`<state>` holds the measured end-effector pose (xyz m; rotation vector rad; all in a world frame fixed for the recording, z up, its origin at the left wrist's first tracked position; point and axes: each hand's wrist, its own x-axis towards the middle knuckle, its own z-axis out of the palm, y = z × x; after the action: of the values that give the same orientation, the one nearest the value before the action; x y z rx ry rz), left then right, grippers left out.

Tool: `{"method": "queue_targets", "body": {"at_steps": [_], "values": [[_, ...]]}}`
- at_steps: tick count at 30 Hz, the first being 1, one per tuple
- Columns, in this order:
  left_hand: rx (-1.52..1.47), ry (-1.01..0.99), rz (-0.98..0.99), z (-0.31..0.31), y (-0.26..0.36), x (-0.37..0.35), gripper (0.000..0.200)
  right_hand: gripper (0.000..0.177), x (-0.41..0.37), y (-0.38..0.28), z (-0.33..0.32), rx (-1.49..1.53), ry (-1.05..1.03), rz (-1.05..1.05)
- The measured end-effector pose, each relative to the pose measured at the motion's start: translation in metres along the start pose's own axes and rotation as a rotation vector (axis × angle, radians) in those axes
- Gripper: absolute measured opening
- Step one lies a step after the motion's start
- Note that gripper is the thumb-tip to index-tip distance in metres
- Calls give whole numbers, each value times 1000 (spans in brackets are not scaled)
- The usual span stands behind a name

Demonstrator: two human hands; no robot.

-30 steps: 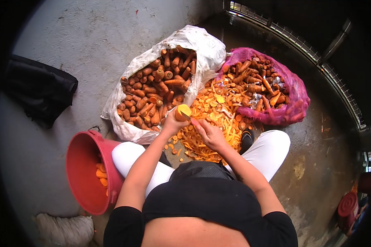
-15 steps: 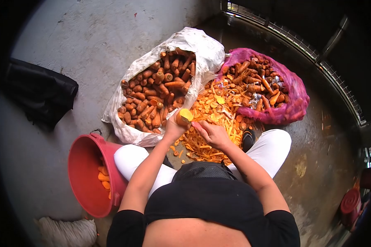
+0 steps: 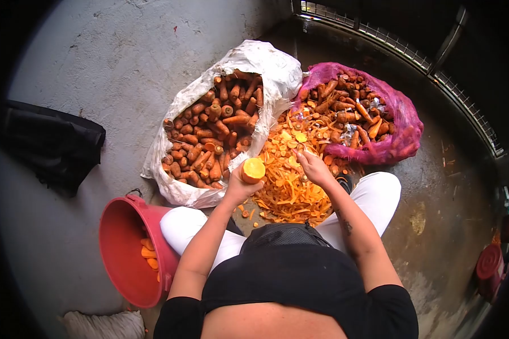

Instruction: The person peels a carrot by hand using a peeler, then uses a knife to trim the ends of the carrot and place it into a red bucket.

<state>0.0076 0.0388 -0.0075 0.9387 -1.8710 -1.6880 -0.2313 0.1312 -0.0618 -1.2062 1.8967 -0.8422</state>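
In my left hand (image 3: 238,186) is a thick carrot (image 3: 253,170), its flat cut end facing up toward me. My right hand (image 3: 314,166) is closed in a pinch a short way to the right, apart from the carrot; what it grips is too small to make out. Under and beyond both hands spreads a heap of orange peelings and cut carrot slices (image 3: 288,195). Behind my left hand, a white sack (image 3: 172,186) lies wide at the mouth, full of unpeeled carrots (image 3: 209,133).
A pink mesh sack (image 3: 408,133) with more carrots and scraps stands beyond the heap. Left of my leg, a tilted red bucket (image 3: 121,248) holds several peeled carrots (image 3: 149,252). A black item (image 3: 54,141) lies against the grey wall, and a pale sack (image 3: 104,325) at the lower left.
My right hand has moved away from the carrot, up and to the right. The carrot's cut end now faces me more fully. The view has shifted slightly.
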Motion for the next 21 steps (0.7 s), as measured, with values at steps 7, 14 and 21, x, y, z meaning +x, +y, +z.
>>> {"method": "queue_targets", "body": {"at_steps": [7, 14, 21], "values": [[64, 36, 11, -1, -5, 7, 47, 37, -57, -72, 11, 16, 18, -362], [107, 37, -16, 2, 1, 6, 43, 31, -60, -78, 4, -173, -39, -401], [6, 70, -34, 11, 3, 3, 43, 30, -40, -56, 7, -270, 65, -414]]}}
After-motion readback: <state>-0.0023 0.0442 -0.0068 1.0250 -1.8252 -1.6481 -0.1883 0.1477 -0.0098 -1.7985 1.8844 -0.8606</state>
